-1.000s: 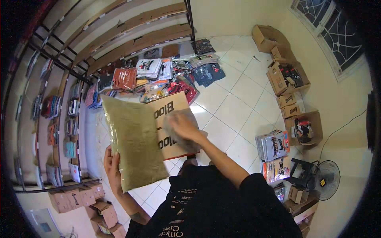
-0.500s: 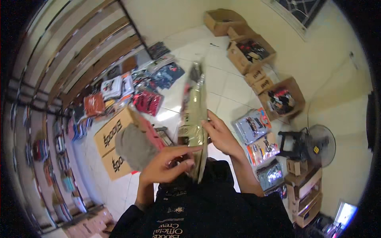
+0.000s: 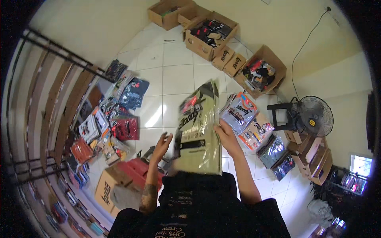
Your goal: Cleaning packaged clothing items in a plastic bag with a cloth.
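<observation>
A folded olive-green garment in a shiny see-through plastic bag (image 3: 194, 144) is upright in front of my chest, its printed broad side in view. My right hand (image 3: 229, 139) grips the bag's right edge, thumb on the near face and the other fingers partly hidden. Left of the bag, my left hand (image 3: 161, 146) is raised with its fingers apart, holding nothing. A gap shows between those fingertips and the bag's left side.
Bagged garments (image 3: 125, 127) lie in piles on the tiled floor to the left, beside racks (image 3: 51, 103). More bagged garments (image 3: 240, 113) lie at right, near a fan (image 3: 314, 117). Open cartons (image 3: 212, 33) line the wall. A closed carton (image 3: 106, 190) and red case (image 3: 139, 171) stand lower left.
The bagged garment has turned from nearly edge-on to showing its broad face. My left hand has come off it and moved left; my right hand still holds its edge. The view has swung.
</observation>
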The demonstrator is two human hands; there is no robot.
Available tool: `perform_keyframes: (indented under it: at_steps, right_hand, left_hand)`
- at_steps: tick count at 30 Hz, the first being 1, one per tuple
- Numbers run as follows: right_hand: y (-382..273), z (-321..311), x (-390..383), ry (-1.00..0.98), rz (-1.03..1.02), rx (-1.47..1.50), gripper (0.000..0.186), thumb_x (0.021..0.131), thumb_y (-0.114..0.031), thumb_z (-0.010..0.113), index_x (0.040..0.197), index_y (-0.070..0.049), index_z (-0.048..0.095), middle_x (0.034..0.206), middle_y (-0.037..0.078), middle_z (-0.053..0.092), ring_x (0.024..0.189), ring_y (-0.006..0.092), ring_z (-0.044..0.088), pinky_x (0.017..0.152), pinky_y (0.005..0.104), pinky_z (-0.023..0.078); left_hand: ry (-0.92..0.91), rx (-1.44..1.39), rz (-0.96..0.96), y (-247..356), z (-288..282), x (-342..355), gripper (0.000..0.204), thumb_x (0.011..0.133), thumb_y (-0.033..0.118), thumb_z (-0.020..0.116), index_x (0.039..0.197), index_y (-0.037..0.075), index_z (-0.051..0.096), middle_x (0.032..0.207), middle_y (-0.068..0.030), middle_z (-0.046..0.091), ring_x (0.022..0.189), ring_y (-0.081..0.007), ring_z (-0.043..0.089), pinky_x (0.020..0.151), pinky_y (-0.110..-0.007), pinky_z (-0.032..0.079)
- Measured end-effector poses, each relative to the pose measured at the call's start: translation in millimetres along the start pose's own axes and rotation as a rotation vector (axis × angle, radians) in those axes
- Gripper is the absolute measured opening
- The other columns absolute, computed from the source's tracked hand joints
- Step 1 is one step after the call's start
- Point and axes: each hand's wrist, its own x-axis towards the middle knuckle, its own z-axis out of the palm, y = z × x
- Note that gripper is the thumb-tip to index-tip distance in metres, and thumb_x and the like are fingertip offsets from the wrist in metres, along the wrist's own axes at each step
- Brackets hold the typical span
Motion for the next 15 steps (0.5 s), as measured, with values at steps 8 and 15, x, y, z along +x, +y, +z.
perform_keyframes:
  at_steps: [8,15]
  right_hand:
    - [172.7,-21.8,90.7,0.198,0.390,-0.172,0.057,0.097,-0.033,0.064,0.140,0.001,0.047,0.129,0.020,0.063,0.118,0.0309,0.061,0.101,0.0393,0.047]
    - [331.0,-36.6,214.6,0.367,0.587,-0.272,0.042,0.093,-0.022,0.062,0.130,-0.003,0.057,0.116,0.024,0.069,0.104,0.0382,0.068,0.089,0.0443,0.053]
  left_hand:
    - [-0.359,-0.102,0.033,14.1,7.1,120.9,0.056,0.095,0.026,0.071,0.137,-0.003,0.046,0.128,-0.0172,0.063,0.117,-0.0238,0.060,0.101,-0.035,0.046]
    - [-0.459,0.640,0.059,-34.4,122.2,310.9,0.058,0.093,0.024,0.068,0.139,-0.003,0.044,0.125,-0.0308,0.062,0.117,-0.0466,0.060,0.098,-0.048,0.050]
